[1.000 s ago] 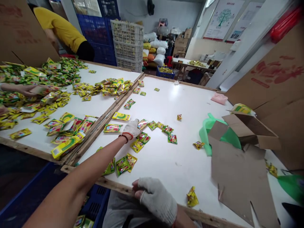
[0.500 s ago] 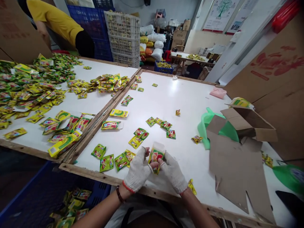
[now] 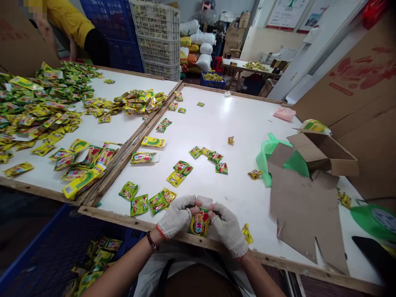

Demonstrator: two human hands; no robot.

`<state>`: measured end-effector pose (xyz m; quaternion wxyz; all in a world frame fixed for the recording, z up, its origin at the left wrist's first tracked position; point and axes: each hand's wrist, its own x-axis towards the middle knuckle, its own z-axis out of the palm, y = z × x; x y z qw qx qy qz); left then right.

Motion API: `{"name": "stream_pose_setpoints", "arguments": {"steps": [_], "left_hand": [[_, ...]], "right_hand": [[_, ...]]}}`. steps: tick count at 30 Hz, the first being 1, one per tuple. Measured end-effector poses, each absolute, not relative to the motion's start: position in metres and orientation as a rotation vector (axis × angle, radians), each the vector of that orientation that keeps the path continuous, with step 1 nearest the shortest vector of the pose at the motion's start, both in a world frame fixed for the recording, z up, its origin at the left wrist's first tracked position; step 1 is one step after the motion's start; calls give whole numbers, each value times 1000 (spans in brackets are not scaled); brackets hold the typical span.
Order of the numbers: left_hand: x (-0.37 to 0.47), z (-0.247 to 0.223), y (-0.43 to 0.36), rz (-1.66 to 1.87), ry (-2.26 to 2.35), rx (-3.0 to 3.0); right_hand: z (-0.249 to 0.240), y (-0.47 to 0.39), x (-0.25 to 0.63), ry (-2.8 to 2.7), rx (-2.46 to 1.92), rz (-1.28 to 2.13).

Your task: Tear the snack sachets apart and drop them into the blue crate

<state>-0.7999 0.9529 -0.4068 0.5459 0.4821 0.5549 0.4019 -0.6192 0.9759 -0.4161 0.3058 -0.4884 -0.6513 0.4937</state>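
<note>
Between my hands, close to the table's front edge, is a small green and yellow printed box [image 3: 199, 223] with a pale flap standing up at its top. My left hand [image 3: 177, 218], in a white fingerless glove, is closed with its fingertips on the box's upper left edge. Gloved the same way, my right hand [image 3: 229, 229] grips the upper right edge. Whatever is inside the box is hidden. Left of my hands lie green sachets [image 3: 139, 205] and a yellow sachet [image 3: 168, 195]. A twisted yellow wrapper [image 3: 247, 233] rests beside my right hand.
Flat printed boxes [image 3: 142, 157] lie near the wooden divider [image 3: 130, 142]. Heaps of sachets [image 3: 40, 119] cover the left table. On the right are a green basin [image 3: 265, 163] and torn cardboard [image 3: 305, 210]. A blue crate [image 3: 40, 255] stands below. A person in yellow [image 3: 69, 20] bends at the back left.
My hands have brought the box lower, toward the table's front edge, and turned its printed face more squarely to me. My fingers now pinch near its top. The camera view has shifted slightly.
</note>
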Motion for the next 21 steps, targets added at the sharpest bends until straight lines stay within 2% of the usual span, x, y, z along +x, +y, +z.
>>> {"name": "stream_pose_setpoints", "arguments": {"steps": [5,8,21], "left_hand": [[-803,-404,958,918,1308,1264],[-805,-402,958,940,1278,1254],[-819,-381,979,640,1296,1590]], "right_hand": [[-407,987,-623,-1639,-1292,1367],[-404,990,-623,-1770,-1282,1288],[-380,996,-627,-2006,-1314,1221]]}}
